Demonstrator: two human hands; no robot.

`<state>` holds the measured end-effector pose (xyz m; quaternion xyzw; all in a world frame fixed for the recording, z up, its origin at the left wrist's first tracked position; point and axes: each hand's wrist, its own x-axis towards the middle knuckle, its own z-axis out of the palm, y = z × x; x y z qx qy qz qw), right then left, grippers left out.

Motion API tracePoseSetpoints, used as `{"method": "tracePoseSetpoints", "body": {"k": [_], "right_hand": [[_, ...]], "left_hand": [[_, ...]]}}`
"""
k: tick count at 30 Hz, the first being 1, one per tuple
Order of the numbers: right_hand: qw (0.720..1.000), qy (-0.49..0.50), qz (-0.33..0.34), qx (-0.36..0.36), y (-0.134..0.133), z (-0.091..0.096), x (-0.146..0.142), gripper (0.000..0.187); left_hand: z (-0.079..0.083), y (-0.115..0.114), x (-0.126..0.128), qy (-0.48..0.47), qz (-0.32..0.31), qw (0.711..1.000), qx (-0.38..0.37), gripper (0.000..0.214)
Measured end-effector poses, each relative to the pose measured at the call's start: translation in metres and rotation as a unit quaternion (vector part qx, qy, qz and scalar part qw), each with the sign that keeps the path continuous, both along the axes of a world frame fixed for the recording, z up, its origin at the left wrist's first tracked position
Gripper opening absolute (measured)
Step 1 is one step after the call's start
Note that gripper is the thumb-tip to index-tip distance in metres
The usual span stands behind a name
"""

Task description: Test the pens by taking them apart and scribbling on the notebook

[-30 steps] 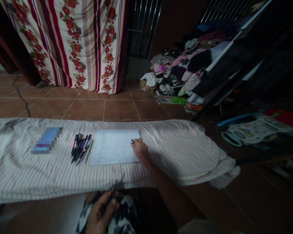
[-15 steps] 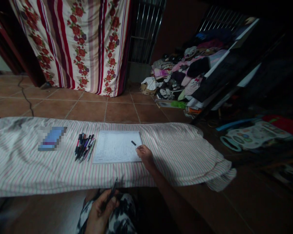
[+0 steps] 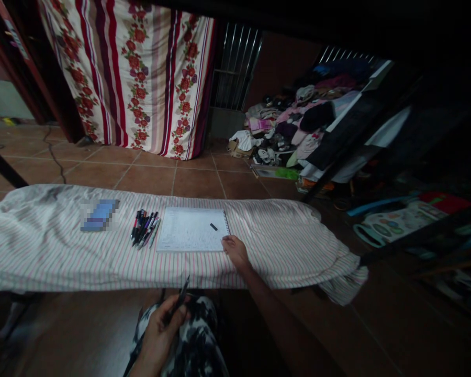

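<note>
My left hand (image 3: 163, 322) is closed around a dark pen (image 3: 183, 293), its tip pointing up and away, above my patterned clothing and in front of the cloth's near edge. Farther forward, my right hand (image 3: 235, 250) has its fingers drawn together at the lower right edge of a spiral notebook (image 3: 192, 243). The open page carries faint writing or marks, too small to read. On the page, just beyond my right fingertips and apart from them, lies a small dark pen cap (image 3: 213, 226). A bunch of pens (image 3: 144, 229) lies left of the notebook.
A striped cloth (image 3: 282, 241) covers the low surface. A blurred-out phone-like object (image 3: 101, 214) lies on its left part. Beyond the tiled floor (image 3: 149, 175) hangs a flowered curtain (image 3: 141, 78). Heaped clothes (image 3: 282, 120) stand at the back right.
My right hand has drawn slightly back from the cap to the notebook's edge. My left hand still holds the pen. The camera view has shifted a little.
</note>
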<state>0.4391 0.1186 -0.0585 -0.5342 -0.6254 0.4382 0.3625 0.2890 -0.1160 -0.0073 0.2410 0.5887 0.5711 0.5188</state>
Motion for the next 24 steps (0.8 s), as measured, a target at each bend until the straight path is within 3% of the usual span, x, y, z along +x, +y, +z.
{"method": "tracePoseSetpoints", "body": {"k": [8,10,20,24], "right_hand": [[0.985,-0.135,0.022,0.109,0.016,-0.011,-0.041,0.008],[0.978,-0.160,0.020,0.135,0.020,-0.016,-0.047,0.009],[0.955,-0.206,0.042,0.211,0.025,-0.037,-0.039,0.018],[0.950,-0.205,0.056,0.230,0.024,-0.037,-0.037,0.021]], "left_hand": [[-0.001,0.000,0.006,-0.002,0.056,0.998,0.006,0.043],[-0.001,0.002,0.004,-0.011,0.044,0.999,-0.002,0.044],[-0.013,0.011,-0.002,-0.011,0.014,0.999,-0.035,0.041],[-0.013,0.014,0.000,-0.020,0.040,0.998,-0.034,0.042]]}}
